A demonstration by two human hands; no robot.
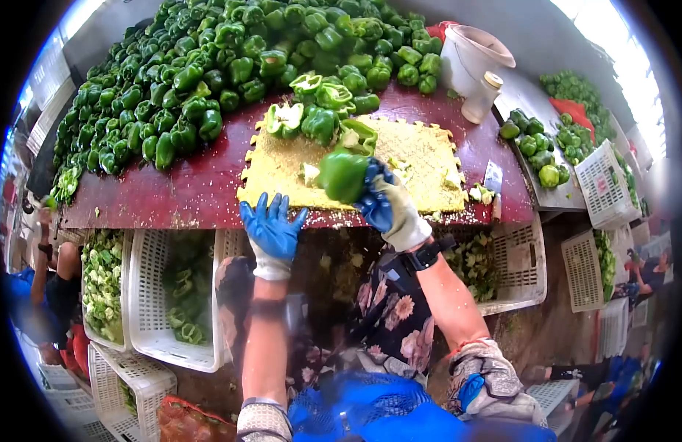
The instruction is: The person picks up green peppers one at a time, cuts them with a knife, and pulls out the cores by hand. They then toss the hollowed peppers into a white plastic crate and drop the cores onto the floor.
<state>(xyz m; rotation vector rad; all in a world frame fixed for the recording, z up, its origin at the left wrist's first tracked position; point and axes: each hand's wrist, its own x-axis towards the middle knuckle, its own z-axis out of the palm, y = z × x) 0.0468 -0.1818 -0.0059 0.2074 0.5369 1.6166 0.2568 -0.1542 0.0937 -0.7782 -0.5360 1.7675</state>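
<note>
My right hand, in a white glove with blue-coated fingers, grips a whole green bell pepper over the yellow foam mat. My left hand, gloved the same way, is open with fingers spread at the table's front edge, and it holds nothing. Cut pepper halves lie along the mat's back edge, beside a pepper. Pale core scraps and seeds dot the mat. A knife with a wide blade rests to the right of the mat.
A big heap of green peppers fills the back of the red table. A white bucket and a jar stand at right. Below are white crates holding pepper pieces and cores. Other people sit at both sides.
</note>
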